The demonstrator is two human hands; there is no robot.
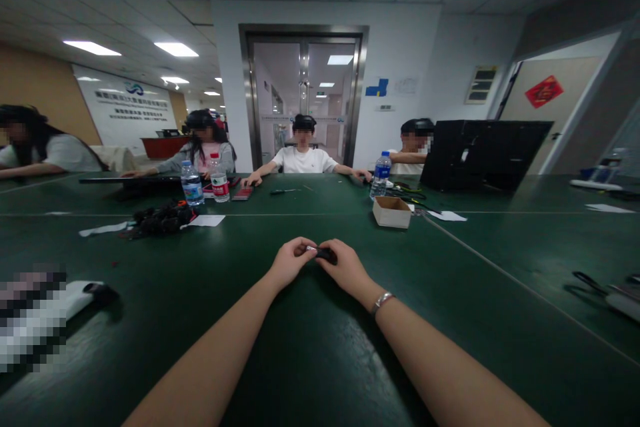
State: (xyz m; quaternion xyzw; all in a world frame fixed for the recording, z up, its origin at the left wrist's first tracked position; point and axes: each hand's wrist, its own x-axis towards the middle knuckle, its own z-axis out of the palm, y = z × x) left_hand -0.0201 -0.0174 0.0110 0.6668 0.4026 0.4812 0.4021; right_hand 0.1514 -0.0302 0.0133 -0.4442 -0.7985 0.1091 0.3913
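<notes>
Both my hands meet above the green table (240, 240), near the middle of the view. My left hand (293, 263) is closed, its thumb and fingers pinching the silvery end of a small dark object. From the other side, my right hand (345, 267) grips the black part of this small object (324, 254). Fingers cover much of it, and it is too small to identify. A silver band circles my right wrist.
Beyond my hands stand an open cardboard box (391, 212) and water bottles (192, 184). Black cables (163, 219) lie in a heap at the left. A large black monitor (485, 154) stands at the right. Several people sit across the table.
</notes>
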